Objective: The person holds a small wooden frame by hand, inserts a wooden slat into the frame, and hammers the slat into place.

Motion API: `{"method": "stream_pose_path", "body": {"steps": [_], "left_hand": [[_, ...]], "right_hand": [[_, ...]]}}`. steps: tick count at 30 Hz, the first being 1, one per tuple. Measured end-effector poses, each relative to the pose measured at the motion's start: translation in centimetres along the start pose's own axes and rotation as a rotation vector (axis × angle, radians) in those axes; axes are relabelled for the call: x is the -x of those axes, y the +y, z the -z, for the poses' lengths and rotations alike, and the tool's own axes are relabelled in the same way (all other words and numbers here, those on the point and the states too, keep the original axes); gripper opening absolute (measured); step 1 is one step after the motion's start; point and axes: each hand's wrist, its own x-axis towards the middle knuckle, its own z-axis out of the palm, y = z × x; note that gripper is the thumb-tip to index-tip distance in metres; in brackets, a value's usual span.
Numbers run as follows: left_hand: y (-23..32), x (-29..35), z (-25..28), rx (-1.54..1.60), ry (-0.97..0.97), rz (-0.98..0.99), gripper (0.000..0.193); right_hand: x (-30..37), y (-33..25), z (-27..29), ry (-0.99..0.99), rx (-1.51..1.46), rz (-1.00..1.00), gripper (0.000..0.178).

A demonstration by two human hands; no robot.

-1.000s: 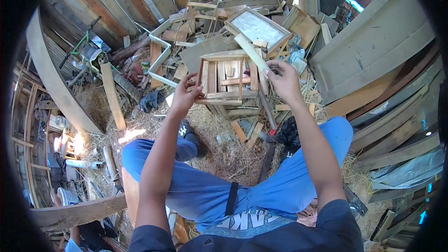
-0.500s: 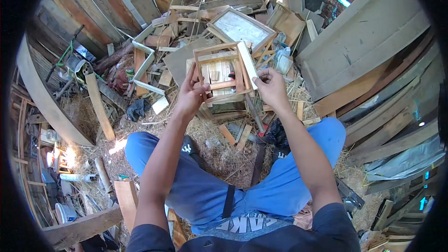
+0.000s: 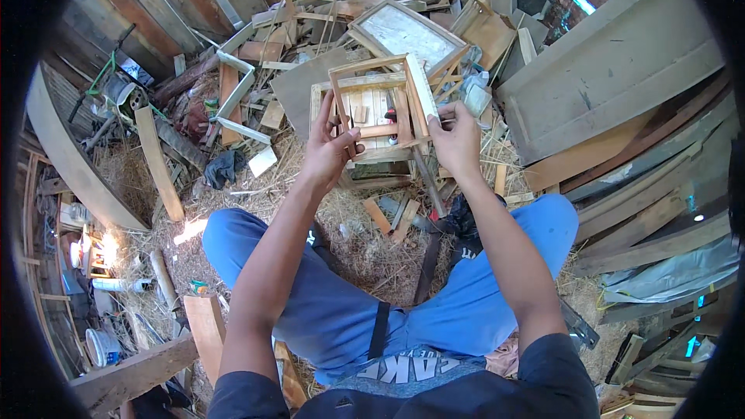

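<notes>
Between my hands is a small rectangular wooden frame (image 3: 371,65), tilted above a low slatted wooden stand (image 3: 320,95). My left hand (image 3: 329,154) is closed on the frame's left side, thumb along the near bar and index finger stretched upward. My right hand (image 3: 456,142) pinches the near end of its right side, where a pale wooden face (image 3: 417,87) shows. On the stand, seen through the frame, are a small wood block (image 3: 361,114) and a tool with red and black parts (image 3: 392,116). The frame partly hides the stand top.
Scrap wood and a framed pale panel (image 3: 407,31) are heaped beyond the stand. A long dark metal bar (image 3: 428,184) leans at the stand's near right. Large boards (image 3: 613,62) stand on the right, and a curved plank (image 3: 70,159) on the left. Straw litters the ground.
The frame has shifted slightly up and right, showing more of the stand's left edge. Both hands keep their hold. The whole view has moved a little.
</notes>
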Motion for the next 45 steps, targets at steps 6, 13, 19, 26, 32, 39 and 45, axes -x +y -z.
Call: {"method": "stream_pose_path", "body": {"steps": [6, 13, 19, 26, 32, 39, 45], "left_hand": [[0.1, 0.2, 0.0, 0.023, 0.015, 0.01, 0.089], [0.2, 0.5, 0.0, 0.034, 0.003, 0.008, 0.09], [0.4, 0.7, -0.1, 0.057, 0.0, 0.0, 0.089], [0.6, -0.1, 1.6, 0.04, -0.102, 0.088, 0.086], [0.6, 0.6, 1.5, 0.042, -0.204, 0.221, 0.082], [0.8, 0.7, 0.7, -0.018, -0.197, 0.228, 0.08], [0.9, 0.9, 0.5, -0.019, -0.228, 0.222, 0.079]], "right_hand": [[0.3, -0.7, -0.1, 0.031, 0.054, 0.037, 0.018], [0.3, -1.2, 0.0, 0.033, 0.063, 0.056, 0.018], [0.4, -1.6, 0.3, -0.01, 0.119, 0.011, 0.019], [-1.2, 0.1, 1.0, 0.028, -0.049, 0.021, 0.018], [-1.9, -2.4, 3.0, -0.029, -0.105, 0.17, 0.013], [-2.1, -1.4, 3.3, 0.039, 0.101, 0.394, 0.014], [-2.0, -1.6, 3.2, -0.066, -0.042, 0.203, 0.015]]}}
